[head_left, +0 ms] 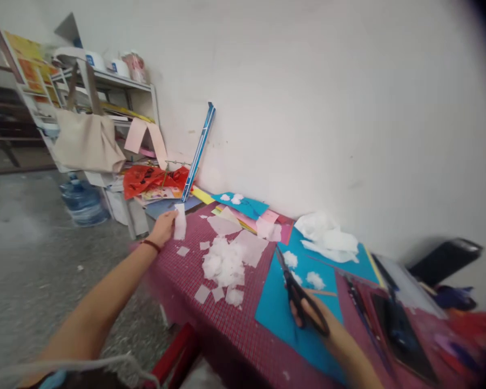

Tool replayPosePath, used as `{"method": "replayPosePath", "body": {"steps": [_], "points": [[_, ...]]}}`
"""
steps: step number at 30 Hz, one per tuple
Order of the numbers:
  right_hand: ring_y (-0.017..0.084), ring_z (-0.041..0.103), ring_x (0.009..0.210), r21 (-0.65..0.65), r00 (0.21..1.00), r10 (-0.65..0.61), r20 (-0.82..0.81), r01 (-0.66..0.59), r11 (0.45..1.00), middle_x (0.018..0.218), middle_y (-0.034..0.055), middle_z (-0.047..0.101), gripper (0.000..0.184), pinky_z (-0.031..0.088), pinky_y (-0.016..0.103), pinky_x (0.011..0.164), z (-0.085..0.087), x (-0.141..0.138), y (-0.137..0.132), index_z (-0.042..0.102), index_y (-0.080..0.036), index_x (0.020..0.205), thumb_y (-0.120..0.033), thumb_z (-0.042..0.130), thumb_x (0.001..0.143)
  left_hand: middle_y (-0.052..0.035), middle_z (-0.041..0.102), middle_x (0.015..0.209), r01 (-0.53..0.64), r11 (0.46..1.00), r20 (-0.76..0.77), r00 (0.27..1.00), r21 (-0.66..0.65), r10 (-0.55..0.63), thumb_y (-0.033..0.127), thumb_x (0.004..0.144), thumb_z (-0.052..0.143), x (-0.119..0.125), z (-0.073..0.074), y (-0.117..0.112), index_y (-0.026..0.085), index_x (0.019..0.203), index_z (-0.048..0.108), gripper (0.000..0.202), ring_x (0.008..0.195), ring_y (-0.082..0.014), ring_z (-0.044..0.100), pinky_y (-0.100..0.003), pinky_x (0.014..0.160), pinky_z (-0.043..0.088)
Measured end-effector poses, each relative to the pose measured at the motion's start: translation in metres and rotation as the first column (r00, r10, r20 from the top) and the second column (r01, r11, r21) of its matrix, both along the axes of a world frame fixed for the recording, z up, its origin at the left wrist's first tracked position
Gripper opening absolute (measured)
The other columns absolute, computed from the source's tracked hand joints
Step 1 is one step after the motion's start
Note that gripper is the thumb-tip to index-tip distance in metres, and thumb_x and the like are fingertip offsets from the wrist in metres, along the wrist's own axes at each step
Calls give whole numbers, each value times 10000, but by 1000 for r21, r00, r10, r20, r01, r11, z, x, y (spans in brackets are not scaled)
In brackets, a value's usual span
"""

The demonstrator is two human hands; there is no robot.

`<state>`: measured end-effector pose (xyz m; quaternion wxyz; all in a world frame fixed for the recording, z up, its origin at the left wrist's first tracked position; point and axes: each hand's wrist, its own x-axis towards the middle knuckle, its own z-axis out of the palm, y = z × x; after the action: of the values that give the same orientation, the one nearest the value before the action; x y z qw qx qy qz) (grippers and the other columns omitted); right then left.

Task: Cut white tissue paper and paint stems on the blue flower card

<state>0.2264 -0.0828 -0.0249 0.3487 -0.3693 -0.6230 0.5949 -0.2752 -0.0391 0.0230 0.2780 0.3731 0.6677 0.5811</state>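
My left hand (164,227) pinches a narrow strip of white paper (180,222), which hangs upright at the table's left edge. Black-handled scissors (294,289) are in my right hand (308,314), their blades pointing up and away over a blue sheet (272,302). Between my hands lies a heap of small white paper pieces (224,262). A few cut squares (202,294) are scattered around it. Several fluffy white tufts (316,280) rest on the blue sheet near the scissors. Larger thin white sheets (251,246) lie just behind the heap.
A red checked cloth (230,335) covers the table along a white wall. Crumpled white material (328,237) lies at the back; pens (360,302) and a dark flat device (405,335) are at right. A long blue box (200,151) leans on the wall beside a red plastic bag (146,181).
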Motion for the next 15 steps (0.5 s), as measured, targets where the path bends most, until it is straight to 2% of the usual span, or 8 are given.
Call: {"method": "replayPosePath", "body": {"steps": [2, 4, 7, 11, 15], "points": [[193, 551, 637, 21, 999, 39, 37, -39, 999, 804, 49, 638, 535, 430, 367, 650, 3, -5, -2, 656, -231, 1193, -645, 619, 857, -80, 662, 1104, 67, 995, 130, 989, 70, -76, 377, 974, 596, 21, 6, -1, 144, 1166, 616, 303, 916, -183, 661, -372, 800, 582], [194, 546, 643, 51, 992, 99, 84, -104, 993, 815, 46, 627, 529, 433, 374, 667, 9, -13, -7, 659, -243, 1187, -653, 611, 856, -41, 670, 895, 142, 979, 233, 957, 143, -172, 346, 951, 599, 45, 15, -7, 140, 991, 628, 212, 741, -137, 639, -293, 696, 560], [214, 555, 705, 110, 962, 235, 139, -251, 962, 855, 47, 617, 569, 449, 392, 711, 20, -25, -13, 626, -283, 1262, -675, 595, 851, 20, 591, 686, 268, 937, 305, 894, 222, -328, 336, 843, 677, 85, 30, -28, 164, 814, 594, 193, 553, -87, 529, -213, 546, 463], [258, 557, 833, 187, 905, 364, 218, -405, 895, 938, 61, 615, 688, 461, 418, 776, 30, -36, -18, 546, -348, 1369, -743, 582, 808, 21, 586, 674, 435, 865, 335, 799, 251, -499, 350, 721, 748, 130, 44, -61, 165, 736, 597, 239, 572, -89, 531, -211, 559, 457], [257, 529, 855, 163, 867, 432, 250, -477, 864, 967, 75, 602, 762, 456, 406, 769, 33, -37, -21, 520, -335, 1398, -792, 556, 789, 15, 600, 714, 540, 814, 350, 736, 212, -579, 368, 673, 751, 154, 40, -83, 168, 754, 603, 261, 613, -98, 549, -227, 602, 476]]}}
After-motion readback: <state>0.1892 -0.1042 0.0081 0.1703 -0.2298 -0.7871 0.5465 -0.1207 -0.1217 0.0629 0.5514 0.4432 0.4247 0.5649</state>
